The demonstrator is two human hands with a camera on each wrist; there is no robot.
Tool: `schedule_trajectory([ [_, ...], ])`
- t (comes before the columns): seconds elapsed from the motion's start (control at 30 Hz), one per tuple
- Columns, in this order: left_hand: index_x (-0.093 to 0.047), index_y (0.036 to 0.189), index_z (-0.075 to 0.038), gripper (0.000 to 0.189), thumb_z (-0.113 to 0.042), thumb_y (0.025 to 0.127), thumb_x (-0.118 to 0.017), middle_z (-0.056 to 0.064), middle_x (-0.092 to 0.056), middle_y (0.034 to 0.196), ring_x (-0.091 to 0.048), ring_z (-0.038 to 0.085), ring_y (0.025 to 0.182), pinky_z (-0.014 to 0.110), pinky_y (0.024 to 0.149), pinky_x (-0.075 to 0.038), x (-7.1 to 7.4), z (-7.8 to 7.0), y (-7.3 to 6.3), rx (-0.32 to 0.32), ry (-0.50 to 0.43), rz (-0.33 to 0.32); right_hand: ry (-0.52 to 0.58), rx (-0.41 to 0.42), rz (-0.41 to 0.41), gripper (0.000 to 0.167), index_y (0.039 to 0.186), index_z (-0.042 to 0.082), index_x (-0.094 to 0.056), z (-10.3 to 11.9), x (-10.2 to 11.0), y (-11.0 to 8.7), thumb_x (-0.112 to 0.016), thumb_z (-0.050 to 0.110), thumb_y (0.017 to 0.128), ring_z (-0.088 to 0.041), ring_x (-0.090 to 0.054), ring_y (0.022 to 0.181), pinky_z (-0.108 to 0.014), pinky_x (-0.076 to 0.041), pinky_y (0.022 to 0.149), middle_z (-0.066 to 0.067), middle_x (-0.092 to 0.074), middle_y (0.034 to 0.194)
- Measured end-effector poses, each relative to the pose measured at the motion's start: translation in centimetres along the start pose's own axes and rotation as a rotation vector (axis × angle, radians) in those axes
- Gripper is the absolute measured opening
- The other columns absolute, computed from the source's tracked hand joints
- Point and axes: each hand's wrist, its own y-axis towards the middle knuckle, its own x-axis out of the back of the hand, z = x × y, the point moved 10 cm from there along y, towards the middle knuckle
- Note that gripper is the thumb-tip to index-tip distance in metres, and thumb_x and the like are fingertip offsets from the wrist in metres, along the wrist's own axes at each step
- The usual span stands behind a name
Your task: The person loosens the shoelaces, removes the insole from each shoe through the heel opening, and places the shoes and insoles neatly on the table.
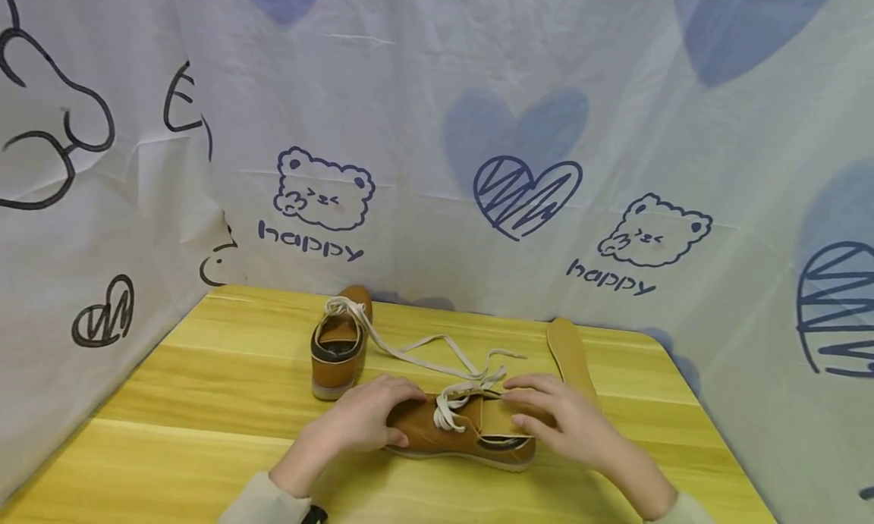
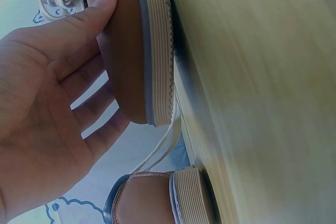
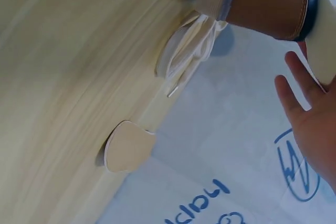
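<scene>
A brown lace-up shoe [image 1: 444, 433] lies sole down on the table, toe to the left. My left hand [image 1: 365, 414] grips its toe, thumb on the near side and fingers on the far side, as the left wrist view shows. A tan insole [image 1: 500, 418] sits partly inside the shoe's opening, its rear end sticking out. My right hand [image 1: 570, 418] holds that end between thumb and fingers; the outer fingers are spread in the right wrist view. The insole's front part is hidden inside the shoe. White laces [image 1: 447, 410] hang loosely over the shoe's upper.
Another brown shoe [image 1: 336, 357] stands at the back left, heel towards me. Its long white lace [image 1: 423, 363] trails right across the table. A second tan insole [image 1: 570, 353] lies at the back right. A printed cloth [image 1: 423, 130] hangs behind the wooden table [image 1: 171, 403].
</scene>
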Motion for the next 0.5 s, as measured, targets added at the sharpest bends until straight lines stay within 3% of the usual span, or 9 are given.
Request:
schedule_trajectory([
  [0.2,-0.067,0.136,-0.016,0.060,-0.020,0.081,-0.090,0.000,-0.065,0.139,-0.056,0.028,0.131,0.051,0.109,-0.049,0.0,0.0,0.0,-0.004,-0.001,0.001,-0.108,0.164,0.030,0.028,0.124,0.015,-0.076,2.1,-0.8,-0.3,-0.072,0.029,0.099,-0.026,-0.063,0.124,-0.050,-0.054,0.100,-0.004,-0.068,0.135],
  [0.5,-0.067,0.136,-0.016,0.060,-0.020,0.081,-0.090,0.000,-0.065,0.139,-0.056,0.028,0.131,0.051,0.109,-0.048,-0.1,0.0,-0.1,-0.009,0.004,0.001,-0.111,0.226,0.079,0.021,0.120,0.016,-0.078,2.9,-1.7,-0.5,-0.069,0.020,0.101,-0.029,-0.065,0.122,-0.051,-0.056,0.099,-0.004,-0.070,0.133],
])
